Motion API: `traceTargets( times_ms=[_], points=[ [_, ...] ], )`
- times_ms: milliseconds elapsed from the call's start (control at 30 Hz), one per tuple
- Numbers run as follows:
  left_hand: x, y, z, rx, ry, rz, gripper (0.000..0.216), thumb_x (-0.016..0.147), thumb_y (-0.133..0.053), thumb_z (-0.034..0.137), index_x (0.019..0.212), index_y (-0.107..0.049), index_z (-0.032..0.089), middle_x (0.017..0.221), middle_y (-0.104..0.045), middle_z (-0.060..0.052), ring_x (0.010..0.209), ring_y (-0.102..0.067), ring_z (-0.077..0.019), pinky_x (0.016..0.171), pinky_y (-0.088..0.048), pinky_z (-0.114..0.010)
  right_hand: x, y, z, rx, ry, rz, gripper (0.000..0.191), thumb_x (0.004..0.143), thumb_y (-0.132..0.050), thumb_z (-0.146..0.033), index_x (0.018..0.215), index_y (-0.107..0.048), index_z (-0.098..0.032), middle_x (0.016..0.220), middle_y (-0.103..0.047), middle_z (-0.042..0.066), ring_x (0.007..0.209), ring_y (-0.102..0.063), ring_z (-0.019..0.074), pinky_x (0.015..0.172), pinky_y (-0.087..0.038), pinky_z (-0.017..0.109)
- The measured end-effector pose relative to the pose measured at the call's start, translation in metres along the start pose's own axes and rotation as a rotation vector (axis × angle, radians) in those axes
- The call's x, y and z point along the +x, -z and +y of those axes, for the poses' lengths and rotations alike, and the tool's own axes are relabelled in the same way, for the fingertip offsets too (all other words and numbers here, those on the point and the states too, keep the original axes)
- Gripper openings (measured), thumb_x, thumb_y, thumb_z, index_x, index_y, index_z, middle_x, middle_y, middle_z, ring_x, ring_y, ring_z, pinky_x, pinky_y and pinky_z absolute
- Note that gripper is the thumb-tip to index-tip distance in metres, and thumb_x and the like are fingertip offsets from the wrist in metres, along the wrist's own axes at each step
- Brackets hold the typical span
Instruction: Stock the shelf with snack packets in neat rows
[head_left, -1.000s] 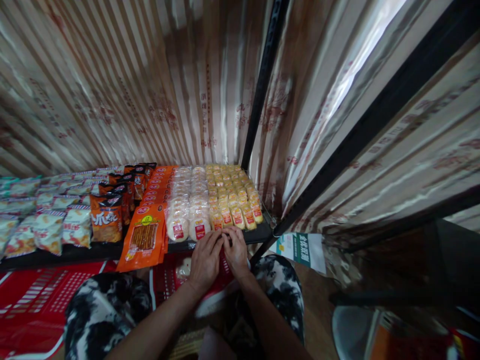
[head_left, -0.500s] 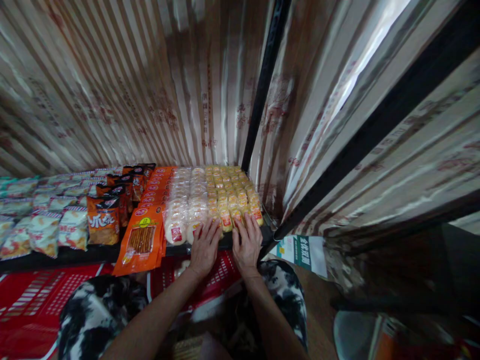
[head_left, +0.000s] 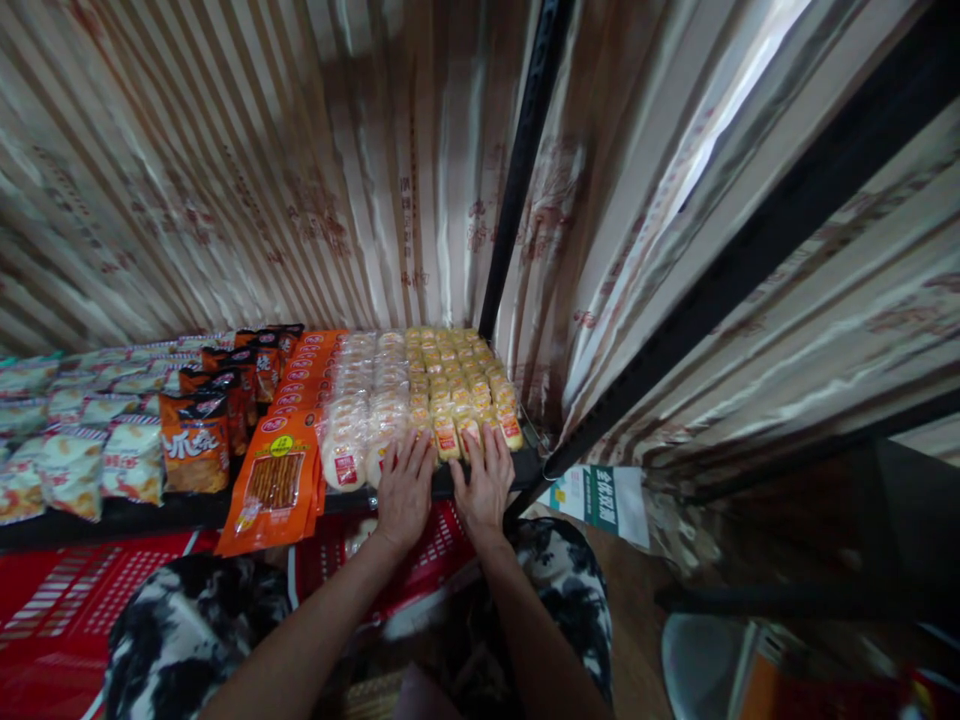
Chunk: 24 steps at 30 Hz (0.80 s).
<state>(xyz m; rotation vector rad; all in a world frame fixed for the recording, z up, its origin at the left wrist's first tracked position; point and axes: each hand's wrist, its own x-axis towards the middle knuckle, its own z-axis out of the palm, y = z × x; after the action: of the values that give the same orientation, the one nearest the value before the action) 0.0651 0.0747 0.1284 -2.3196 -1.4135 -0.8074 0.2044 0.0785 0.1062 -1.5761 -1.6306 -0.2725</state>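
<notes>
My left hand [head_left: 403, 487] lies flat with fingers spread on the front of the rows of round white-wrapped cakes [head_left: 360, 400] at the shelf's front edge. My right hand [head_left: 484, 480] lies flat beside it, fingers stretched over the front packs of small yellow wrapped snacks [head_left: 457, 375]. Neither hand grips anything. Both snack rows run back to the striped wall on the black shelf [head_left: 150, 512].
Orange flat packets [head_left: 276, 485] overhang the shelf edge left of my hands, then orange bags [head_left: 195, 445] and white chip bags [head_left: 71, 470]. A red basket [head_left: 427, 560] sits below. A black shelf post [head_left: 517, 170] rises behind. My patterned knees [head_left: 187, 630] are below.
Both hands rose from below the shelf edge, where they were held close together, onto the front snack packs and flattened out. The view shifted slightly.
</notes>
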Motion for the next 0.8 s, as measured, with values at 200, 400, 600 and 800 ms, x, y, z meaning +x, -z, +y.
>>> traceTargets(
  times_ms=[200, 400, 600, 800],
  points=[
    [0.0018, -0.0038, 0.0029, -0.002, 0.01, 0.007, 0.036, 0.088, -0.039, 0.01, 0.121, -0.055, 0.015, 0.138, -0.046, -0.006, 0.133, -0.032, -0.0229, 0.111, -0.024, -0.047, 0.0001, -0.0002, -0.0018, -0.032, 0.008, 0.015, 0.044, 0.089, -0.046, -0.034, 0.13, -0.047, -0.021, 0.143, -0.037, 0.012, 0.134, -0.024, 0.0274, 0.104, -0.028, 0.048],
    [0.0029, -0.0035, 0.0039, 0.043, 0.044, -0.01, 0.04, 0.088, -0.038, 0.01, 0.127, -0.048, 0.01, 0.141, -0.041, -0.015, 0.133, -0.033, -0.0232, 0.109, -0.027, -0.046, 0.001, 0.0031, -0.004, -0.07, 0.046, 0.021, 0.037, 0.088, -0.049, -0.03, 0.125, -0.053, -0.027, 0.145, -0.032, 0.009, 0.135, -0.023, 0.029, 0.103, -0.029, 0.049],
    [0.0016, -0.0045, 0.0041, 0.055, 0.03, 0.01, 0.041, 0.088, -0.038, 0.009, 0.127, -0.047, 0.011, 0.138, -0.044, -0.015, 0.133, -0.033, -0.0224, 0.11, -0.026, -0.047, 0.0003, 0.0005, -0.0048, -0.085, 0.032, 0.044, 0.035, 0.087, -0.05, -0.027, 0.122, -0.056, -0.026, 0.144, -0.034, 0.01, 0.134, -0.025, 0.0288, 0.102, -0.029, 0.049],
    [0.0005, -0.0076, 0.0061, 0.049, 0.063, 0.002, 0.041, 0.086, -0.039, 0.009, 0.126, -0.049, 0.013, 0.138, -0.045, -0.013, 0.134, -0.032, -0.0226, 0.109, -0.028, -0.046, 0.0005, 0.0006, -0.0055, -0.051, 0.016, 0.053, 0.033, 0.087, -0.05, -0.026, 0.119, -0.058, -0.025, 0.143, -0.037, 0.009, 0.134, -0.026, 0.0277, 0.103, -0.03, 0.048]
  ],
)
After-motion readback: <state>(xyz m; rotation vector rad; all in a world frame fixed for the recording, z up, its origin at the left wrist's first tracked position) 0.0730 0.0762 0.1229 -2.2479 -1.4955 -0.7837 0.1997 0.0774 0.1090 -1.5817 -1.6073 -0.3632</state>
